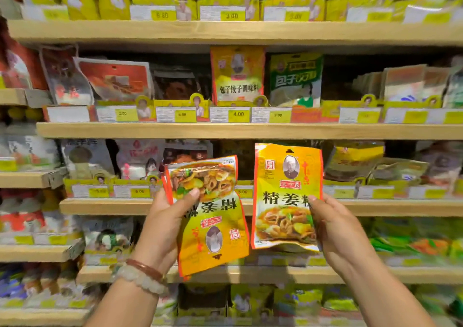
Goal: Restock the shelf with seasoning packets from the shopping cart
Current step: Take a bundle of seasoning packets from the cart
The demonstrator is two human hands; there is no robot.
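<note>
Your arms are bare to the frame edge, no sleeves showing. Left wrist carries two bracelets side by side: a thin reddish-brown band (144, 269) nearer the left hand (162, 226), then a chunky pale bead bracelet (140, 279) with milky, rounded, slightly translucent beads. Right hand (335, 229) and its wrist: no jewellery or watch, nails short and unpainted.

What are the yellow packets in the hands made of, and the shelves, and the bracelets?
The yellow seasoning packets look like glossy plastic film: they shine and crinkle at the edges. The shelf boards look like pale matte wood, or a wood-look laminate. On the left wrist, the pale bead bracelet looks like polished stone, maybe jade; the reddish bangle could be wood or resin.
</note>
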